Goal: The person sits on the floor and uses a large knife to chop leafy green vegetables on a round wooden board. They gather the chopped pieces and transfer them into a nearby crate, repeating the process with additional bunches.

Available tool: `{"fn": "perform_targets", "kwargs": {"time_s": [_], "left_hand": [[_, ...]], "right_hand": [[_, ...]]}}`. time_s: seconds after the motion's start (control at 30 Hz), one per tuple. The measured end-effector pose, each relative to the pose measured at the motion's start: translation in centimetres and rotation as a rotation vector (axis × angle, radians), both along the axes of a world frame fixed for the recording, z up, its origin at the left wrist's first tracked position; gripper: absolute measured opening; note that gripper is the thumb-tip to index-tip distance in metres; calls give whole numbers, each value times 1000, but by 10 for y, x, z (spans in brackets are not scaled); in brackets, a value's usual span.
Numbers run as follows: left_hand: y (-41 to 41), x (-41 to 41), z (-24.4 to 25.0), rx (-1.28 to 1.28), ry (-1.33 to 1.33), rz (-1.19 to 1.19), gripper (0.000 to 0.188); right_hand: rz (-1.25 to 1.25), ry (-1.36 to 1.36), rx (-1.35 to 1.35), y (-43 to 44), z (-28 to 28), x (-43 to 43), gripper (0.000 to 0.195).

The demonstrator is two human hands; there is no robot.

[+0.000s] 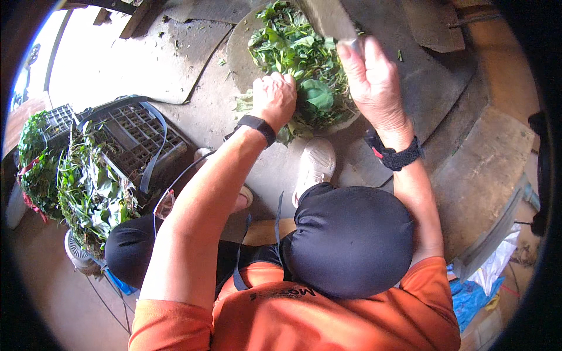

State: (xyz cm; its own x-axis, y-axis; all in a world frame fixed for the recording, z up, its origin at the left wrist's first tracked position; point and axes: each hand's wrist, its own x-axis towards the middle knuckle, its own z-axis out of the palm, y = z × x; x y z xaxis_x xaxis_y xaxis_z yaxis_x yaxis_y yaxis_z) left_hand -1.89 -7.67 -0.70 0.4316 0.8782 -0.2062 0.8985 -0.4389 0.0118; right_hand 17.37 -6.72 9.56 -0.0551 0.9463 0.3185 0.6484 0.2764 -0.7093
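A heap of chopped green leaves (303,48) lies on a round board (243,57) in front of me. My left hand (275,94) is closed at the heap's near left side, with a bunch of leafy greens (317,94) in its grip. Pale leaf ends stick out to the left of that hand. My right hand (375,81) is shut around the handle of a broad-bladed cleaver (331,17). The blade is slightly blurred and is held over the heap's far right part; its far end runs out of the picture.
To the left, black plastic crates (136,136) lie beside uncut greens (94,180) and a second leafy bundle (37,166) with a red tie. A small fan (81,250) is below them. My white shoe (315,162) is close to the board. Wooden planks (487,180) lean at right.
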Motion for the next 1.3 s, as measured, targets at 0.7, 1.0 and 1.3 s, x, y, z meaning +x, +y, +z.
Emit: {"fn": "perform_targets", "kwargs": {"time_s": [0.7,1.0,1.3], "left_hand": [[-19,41,29,-15,-170,324,38],[69,-19,21,40,-226,-50,51],[52,-21,1,-127,-199,204,46]], "right_hand": [[-138,100,-243,-35,-15,39,27],[-162,152,-373,-63,-16,53,25],[-148,292,-182,-35,25,35,23]]}}
